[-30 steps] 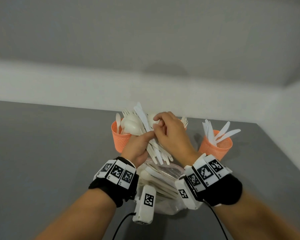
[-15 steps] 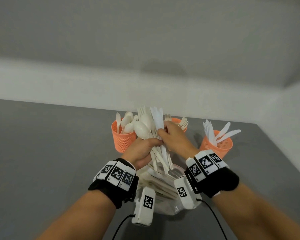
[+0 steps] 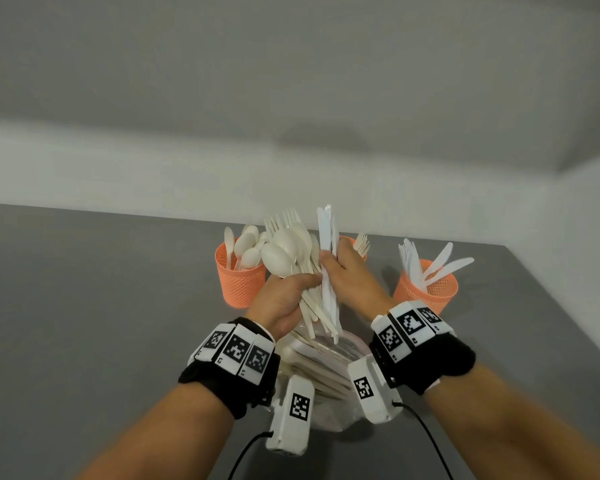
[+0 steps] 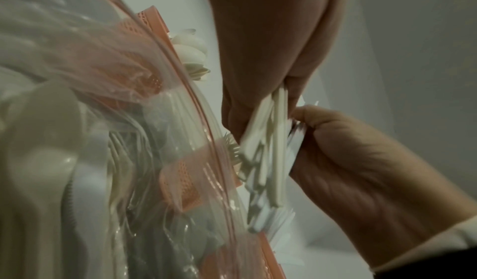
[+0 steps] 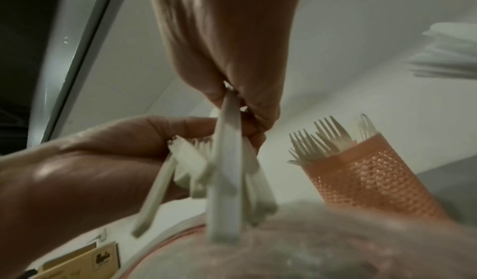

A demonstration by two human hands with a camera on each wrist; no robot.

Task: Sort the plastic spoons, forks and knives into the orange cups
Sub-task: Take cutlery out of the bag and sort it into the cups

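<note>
The middle orange cup (image 3: 352, 241) is mostly hidden behind the right hand (image 3: 352, 278) in the head view; only a piece of its rim and some fork tips show there, while the right wrist view shows its mesh wall and the forks (image 5: 320, 140) standing in it clearly. The clear plastic bag (image 3: 329, 362) lies on the grey table (image 3: 101, 306) under both wrists, partly covered by the wrist cameras, and its content is blurred; the left wrist view looks through it and shows more white cutlery inside, hard to separate piece by piece. Both hands are raised above the bag, close together and touching. The left hand (image 3: 284, 299) has its fingers curled around a mixed bundle of cutlery (image 3: 291, 254), heads up and handles pointing down to the bag; spoons and fork tines are visible in it. The right hand pinches two white knives (image 3: 327, 244) upright at the right edge of this bundle, thumb against fingers; whether the knives are already free from the bundle I cannot tell. The left cup (image 3: 240, 278) holds spoons and stands behind the left hand. The right cup (image 3: 426, 289) holds knives and stands apart, to the right of the right wrist.
</note>
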